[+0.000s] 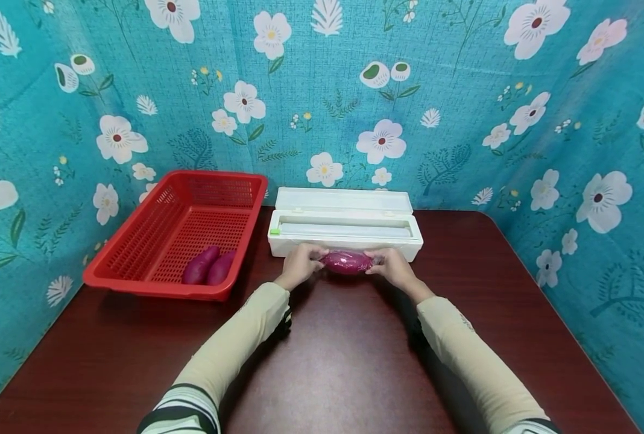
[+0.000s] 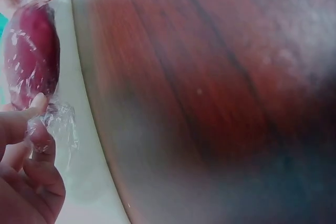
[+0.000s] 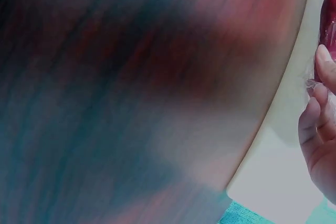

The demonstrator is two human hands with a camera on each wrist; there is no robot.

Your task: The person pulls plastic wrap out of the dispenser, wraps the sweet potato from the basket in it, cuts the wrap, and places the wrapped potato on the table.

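Note:
A purple sweet potato [image 1: 347,262], wrapped in shiny cling film [image 2: 62,124], is held level between both hands just in front of a white cling film dispenser [image 1: 349,246]. My left hand [image 1: 302,264] pinches the film at the potato's left end; in the left wrist view its thumb and fingers grip the bunched plastic. At the other end my right hand [image 1: 397,270] pinches with thumb and fingers, partly cut off in the right wrist view. The dispenser's lid [image 1: 344,199] stands raised, and a pale roll [image 1: 344,230] lies inside.
A red plastic basket [image 1: 113,278] stands on the left of the dark wooden table [image 1: 349,361], with two unwrapped purple sweet potatoes [image 1: 201,265] in its near right corner. A teal flowered cloth [image 1: 311,108] hangs behind and along the sides.

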